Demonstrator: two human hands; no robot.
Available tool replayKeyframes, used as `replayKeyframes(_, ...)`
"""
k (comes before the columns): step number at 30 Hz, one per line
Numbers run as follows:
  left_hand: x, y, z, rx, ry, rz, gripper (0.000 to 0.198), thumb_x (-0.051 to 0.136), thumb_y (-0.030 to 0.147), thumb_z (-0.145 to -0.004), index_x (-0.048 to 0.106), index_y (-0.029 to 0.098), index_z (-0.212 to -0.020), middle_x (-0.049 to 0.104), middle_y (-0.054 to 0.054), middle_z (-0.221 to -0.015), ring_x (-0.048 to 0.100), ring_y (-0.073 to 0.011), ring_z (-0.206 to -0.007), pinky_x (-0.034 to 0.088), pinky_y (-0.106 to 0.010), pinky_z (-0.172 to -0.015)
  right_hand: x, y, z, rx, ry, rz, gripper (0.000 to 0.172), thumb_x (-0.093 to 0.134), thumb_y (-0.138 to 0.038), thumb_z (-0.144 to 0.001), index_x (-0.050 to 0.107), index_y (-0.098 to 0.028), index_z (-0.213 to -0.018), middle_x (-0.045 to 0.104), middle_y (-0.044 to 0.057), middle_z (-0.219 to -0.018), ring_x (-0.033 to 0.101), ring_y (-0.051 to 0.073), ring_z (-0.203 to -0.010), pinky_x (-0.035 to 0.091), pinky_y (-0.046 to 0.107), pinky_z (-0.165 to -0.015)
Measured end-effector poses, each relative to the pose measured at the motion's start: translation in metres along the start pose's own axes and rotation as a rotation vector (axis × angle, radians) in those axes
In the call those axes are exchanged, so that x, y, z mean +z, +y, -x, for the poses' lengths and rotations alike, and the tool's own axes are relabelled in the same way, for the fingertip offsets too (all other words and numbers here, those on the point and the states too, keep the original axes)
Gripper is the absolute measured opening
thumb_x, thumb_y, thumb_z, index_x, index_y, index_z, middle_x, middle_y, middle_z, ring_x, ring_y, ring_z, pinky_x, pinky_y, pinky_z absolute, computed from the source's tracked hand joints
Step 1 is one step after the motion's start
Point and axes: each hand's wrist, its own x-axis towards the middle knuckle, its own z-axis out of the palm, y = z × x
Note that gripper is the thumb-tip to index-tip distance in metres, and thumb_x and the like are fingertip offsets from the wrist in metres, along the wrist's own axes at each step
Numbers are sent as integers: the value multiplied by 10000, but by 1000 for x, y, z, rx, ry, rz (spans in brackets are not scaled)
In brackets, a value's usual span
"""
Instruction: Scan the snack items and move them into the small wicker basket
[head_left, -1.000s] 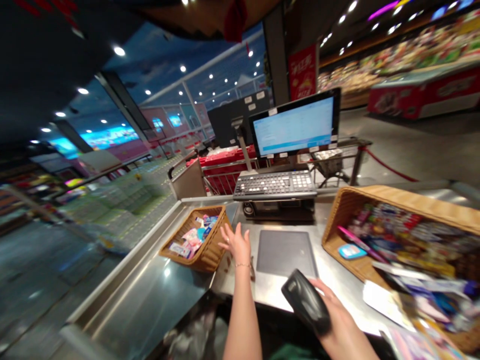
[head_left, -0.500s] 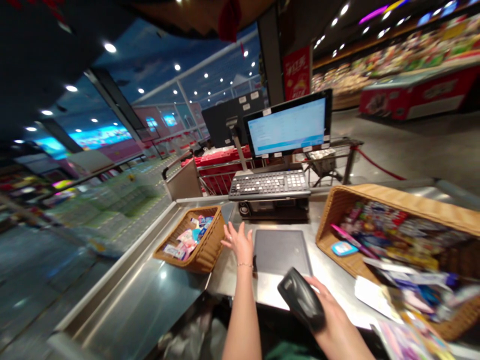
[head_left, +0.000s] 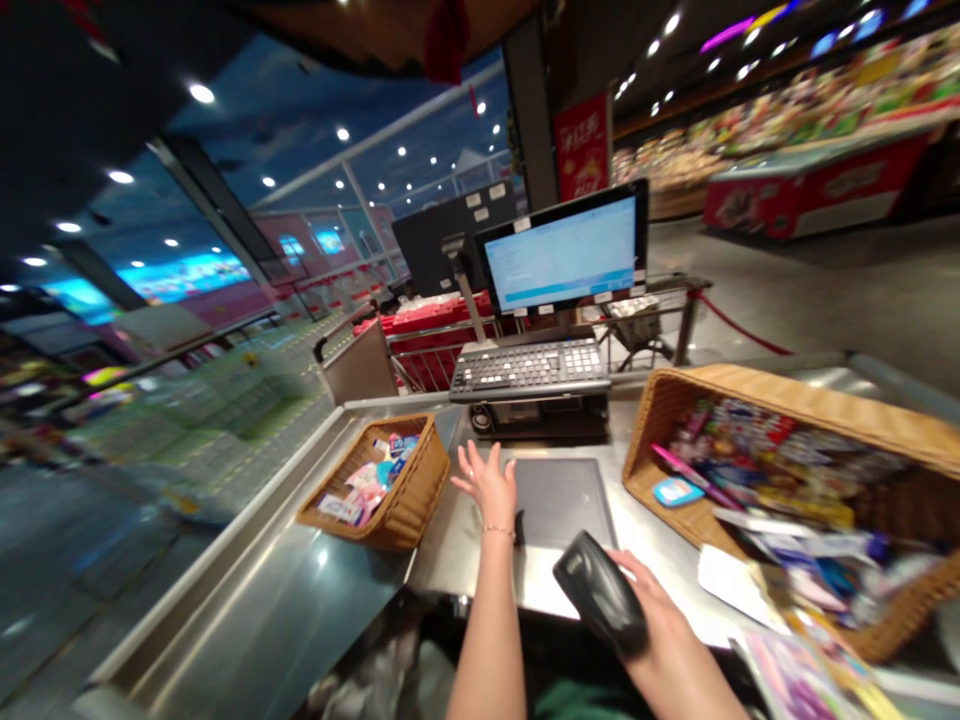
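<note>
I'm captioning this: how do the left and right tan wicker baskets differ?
The left tan wicker basket looks smaller than the right tan wicker basket. The left one holds a few packets; the right one holds a crowded jumble. Both are open-topped and hold packaged goods.

A red poster (head_left: 582, 150) hangs just right of the dark pillar (head_left: 525, 120). Farther right of the pillar, blurred stocked shelves (head_left: 795, 100) line up behind a red-sided display case (head_left: 810, 195) on glossy floor (head_left: 765, 290). Left of the pillar, round lights (head_left: 202, 93) dot a dark blue ceiling (head_left: 300, 125).
</note>
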Motion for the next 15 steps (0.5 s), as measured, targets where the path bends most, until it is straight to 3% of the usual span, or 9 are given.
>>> replayKeyframes(8,3,13,5,42,-9,-1,382,615,339,-878,660,311,-1256,386,-147,-1566,239,-363,-1492,211,-751,-1103,6,24,5,45,-39,88,434,525,-333,-825,699,-202,-1200,647,192,-1342,570,342,-1325,500,427,-1080)
replayKeyframes(15,6,26,10,87,-56,-7,379,599,334,-889,653,315,-1264,377,-148,-1571,231,-361,-1495,225,-748,-1102,1,26,7,117,-23,83,431,560,-362,-833,706,-195,-1202,624,197,-1393,506,333,-1382,434,460,-1139)
